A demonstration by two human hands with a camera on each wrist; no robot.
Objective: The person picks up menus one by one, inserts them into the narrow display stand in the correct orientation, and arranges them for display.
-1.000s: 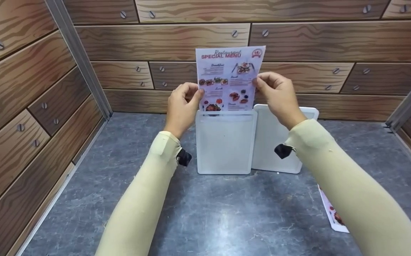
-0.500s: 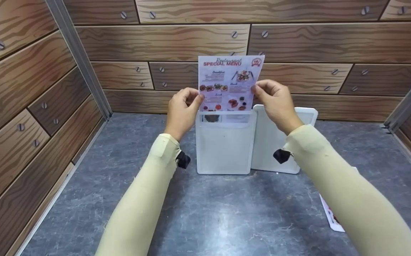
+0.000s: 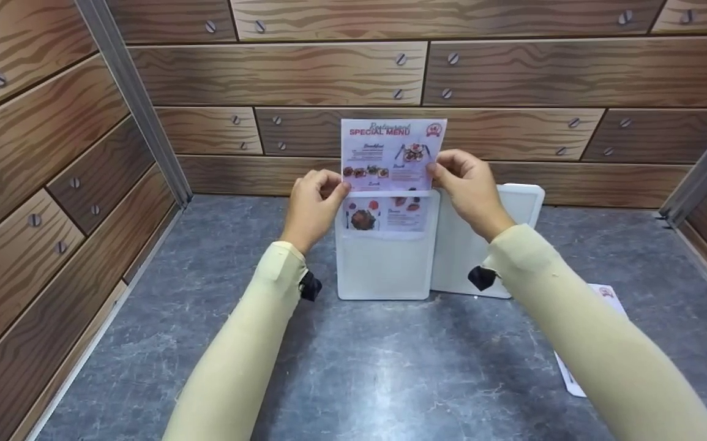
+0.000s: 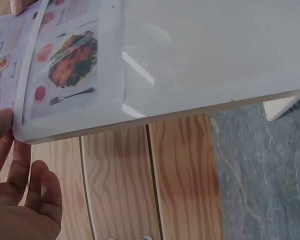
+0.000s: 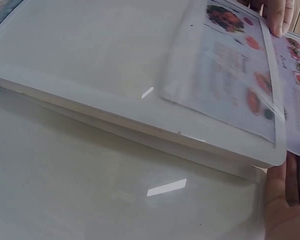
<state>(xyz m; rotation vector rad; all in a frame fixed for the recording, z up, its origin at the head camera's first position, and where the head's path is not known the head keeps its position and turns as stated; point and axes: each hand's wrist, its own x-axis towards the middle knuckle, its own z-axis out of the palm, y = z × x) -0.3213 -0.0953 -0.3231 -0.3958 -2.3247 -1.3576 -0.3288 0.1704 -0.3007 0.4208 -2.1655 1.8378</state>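
Note:
A printed restaurant menu sheet (image 3: 384,156) stands partly inside a white upright display stand (image 3: 384,266). Its lower part shows through the clear front, while the top half sticks out above the rim. My left hand (image 3: 313,205) pinches the sheet's left edge just over the stand's top corner. On the other side, my right hand (image 3: 472,190) pinches the right edge between thumb and fingers. The left wrist view shows the sheet's food pictures (image 4: 72,57) behind the clear panel. In the right wrist view, the sheet's lower edge lies partway down the panel.
A second white stand (image 3: 472,263) stands close behind on the right, partly covered by my right hand. Another printed menu sheet (image 3: 607,294) lies on the grey marbled table (image 3: 353,367), mostly hidden under my right forearm. Wood-patterned walls (image 3: 218,73) enclose the back and sides.
The menu sheet has slid down into the stand, and both hands have moved down with it. More of its print now shows behind the clear front.

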